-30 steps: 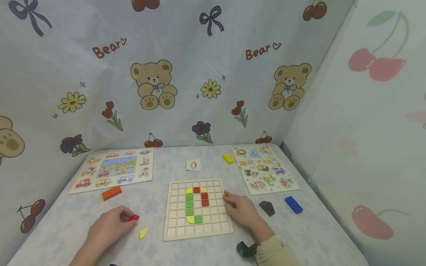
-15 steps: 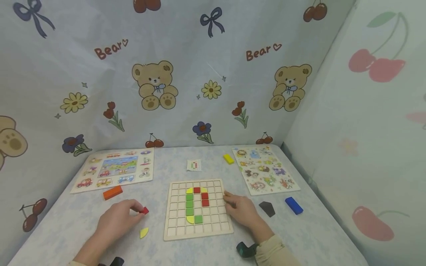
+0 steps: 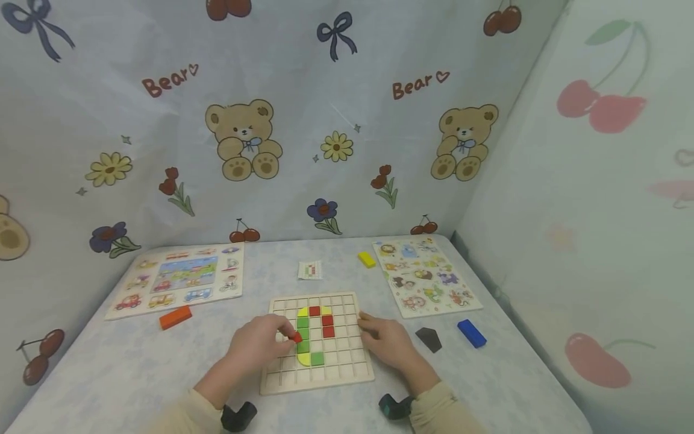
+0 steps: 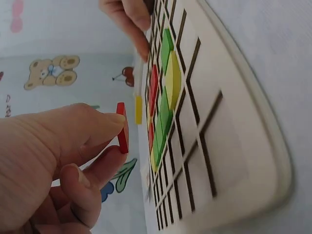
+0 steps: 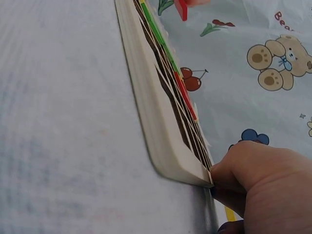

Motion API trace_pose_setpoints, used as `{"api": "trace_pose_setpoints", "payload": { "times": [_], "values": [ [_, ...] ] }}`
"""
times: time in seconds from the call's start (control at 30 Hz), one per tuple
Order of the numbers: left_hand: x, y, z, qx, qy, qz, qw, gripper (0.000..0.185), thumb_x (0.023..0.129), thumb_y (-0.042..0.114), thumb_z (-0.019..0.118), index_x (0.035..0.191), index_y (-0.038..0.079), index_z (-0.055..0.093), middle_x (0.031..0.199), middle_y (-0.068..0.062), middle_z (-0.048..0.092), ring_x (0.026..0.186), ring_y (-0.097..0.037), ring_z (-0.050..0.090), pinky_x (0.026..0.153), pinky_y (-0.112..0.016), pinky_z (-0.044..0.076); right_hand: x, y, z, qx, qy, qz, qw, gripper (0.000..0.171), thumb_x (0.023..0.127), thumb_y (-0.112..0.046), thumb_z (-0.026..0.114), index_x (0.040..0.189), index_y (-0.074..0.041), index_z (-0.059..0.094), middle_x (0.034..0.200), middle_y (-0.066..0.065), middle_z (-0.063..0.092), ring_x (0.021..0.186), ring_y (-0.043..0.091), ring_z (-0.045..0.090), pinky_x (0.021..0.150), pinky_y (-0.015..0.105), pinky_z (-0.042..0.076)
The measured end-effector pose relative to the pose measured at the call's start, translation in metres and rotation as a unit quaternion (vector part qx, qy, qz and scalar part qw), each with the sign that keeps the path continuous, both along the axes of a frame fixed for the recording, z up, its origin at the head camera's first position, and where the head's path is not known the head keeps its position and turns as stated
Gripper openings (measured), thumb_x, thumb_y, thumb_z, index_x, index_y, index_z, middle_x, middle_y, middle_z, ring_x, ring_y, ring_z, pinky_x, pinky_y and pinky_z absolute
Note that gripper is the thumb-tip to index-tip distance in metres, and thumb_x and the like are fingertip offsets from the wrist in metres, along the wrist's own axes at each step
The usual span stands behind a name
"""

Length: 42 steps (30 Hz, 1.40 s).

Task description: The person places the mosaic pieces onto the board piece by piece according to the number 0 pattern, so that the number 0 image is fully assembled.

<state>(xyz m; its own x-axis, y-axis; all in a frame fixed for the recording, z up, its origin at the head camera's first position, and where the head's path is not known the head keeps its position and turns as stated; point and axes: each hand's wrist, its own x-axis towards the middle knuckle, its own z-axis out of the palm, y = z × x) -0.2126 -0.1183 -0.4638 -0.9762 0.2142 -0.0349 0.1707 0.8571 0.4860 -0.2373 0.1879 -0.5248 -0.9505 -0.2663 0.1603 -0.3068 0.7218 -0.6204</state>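
Head view — orange block, black piece — flanking grid board.

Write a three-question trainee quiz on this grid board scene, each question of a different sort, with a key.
1. True or false: the left hand pinches a small red tile above the grid board.
2. Which lies right of the grid board, beside the dark block? A) orange block B) blue block C) yellow block
3. Fill in: the right hand rests against the board's ____ edge.

Key: 1 true. 2 B, the blue block. 3 right.
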Motion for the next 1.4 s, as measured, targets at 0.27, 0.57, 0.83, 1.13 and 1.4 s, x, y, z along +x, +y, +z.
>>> {"api": "trace_pose_setpoints", "payload": {
  "times": [0.27,0.57,0.83,1.13,1.4],
  "values": [
    [-0.007,0.042,-0.011,0.012,0.04,-0.098,0.9943,0.007,0.087,0.028,0.082,0.087,0.03,0.075,0.087,0.018,0.07,0.074,-0.006,0.06,0.06,-0.03,0.047,-0.002,0.0,-0.002,0.003,0.004,0.009,1.0,0.037,0.098,-0.021,0.064,0.133,-0.011,0.07,0.147,-0.001,0.06,0.137,0.029,0.056,0.112,0.049,0.044],
    [-0.011,0.056,-0.019,-0.01,0.054,-0.123,0.9909,0.008,0.086,0.022,0.082,0.082,0.027,0.077,0.084,0.016,0.069,0.072,-0.004,0.057,0.06,-0.029,0.048,0.0,0.002,-0.001,0.005,0.01,0.016,1.0,0.037,0.098,-0.021,0.064,0.133,-0.011,0.07,0.146,-0.001,0.06,0.136,0.03,0.057,0.11,0.05,0.045],
    [-0.016,0.059,-0.023,-0.016,0.069,-0.136,0.9883,0.009,0.087,0.023,0.081,0.082,0.028,0.077,0.083,0.018,0.07,0.076,-0.002,0.061,0.064,-0.029,0.051,-0.001,0.002,-0.001,0.004,0.009,0.012,1.0,0.037,0.098,-0.022,0.064,0.133,-0.011,0.07,0.146,-0.002,0.06,0.136,0.028,0.056,0.111,0.049,0.045],
    [-0.016,0.051,-0.026,-0.008,0.051,-0.128,0.9905,0.009,0.089,0.028,0.079,0.082,0.033,0.077,0.086,0.02,0.064,0.078,-0.001,0.058,0.063,-0.028,0.049,-0.001,0.001,-0.002,-0.004,0.002,0.016,1.0,0.037,0.098,-0.022,0.064,0.133,-0.01,0.07,0.147,-0.001,0.059,0.137,0.029,0.056,0.111,0.05,0.045],
    [0.012,-0.009,0.005,0.011,-0.011,0.0,0.9999,0.009,0.094,0.035,0.075,0.102,0.032,0.076,0.093,0.018,0.067,0.085,-0.009,0.059,0.072,-0.037,0.05,-0.002,0.001,-0.001,0.02,0.015,0.012,1.0,0.037,0.098,-0.022,0.063,0.133,-0.011,0.07,0.147,0.0,0.06,0.136,0.031,0.057,0.111,0.05,0.045]
  ]
}}
